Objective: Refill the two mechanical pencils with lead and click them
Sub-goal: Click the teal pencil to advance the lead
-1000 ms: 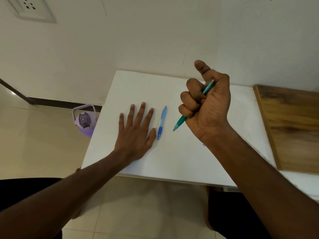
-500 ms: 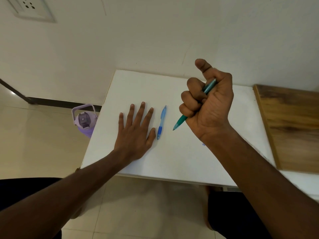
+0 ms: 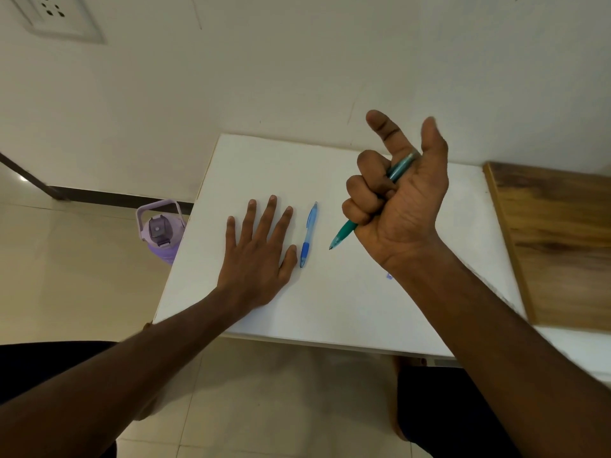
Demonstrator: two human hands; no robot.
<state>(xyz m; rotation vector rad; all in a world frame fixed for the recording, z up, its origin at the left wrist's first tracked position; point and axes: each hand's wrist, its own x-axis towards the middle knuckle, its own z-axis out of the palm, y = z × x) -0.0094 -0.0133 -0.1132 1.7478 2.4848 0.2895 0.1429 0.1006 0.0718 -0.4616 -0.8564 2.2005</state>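
Note:
My right hand [image 3: 400, 203] is raised above the white table [image 3: 347, 302] and grips a teal mechanical pencil [image 3: 344, 234] in its curled lower fingers. The pencil's tip points down and to the left; its top end sits by the base of the lifted thumb. The index finger sticks up. A blue mechanical pencil [image 3: 309, 234] lies on the table, just right of my left hand [image 3: 261, 256], which rests flat with fingers spread. A small bluish scrap [image 3: 389, 276] peeks out beside my right wrist.
A wooden board [image 3: 558, 246] covers the table's right side. A purple water bottle [image 3: 160, 231] stands on the tiled floor left of the table. The wall runs close behind the table's far edge.
My right thumb has lifted off the teal pencil's top end and my index finger has straightened upward. The left hand and blue pencil have stayed put.

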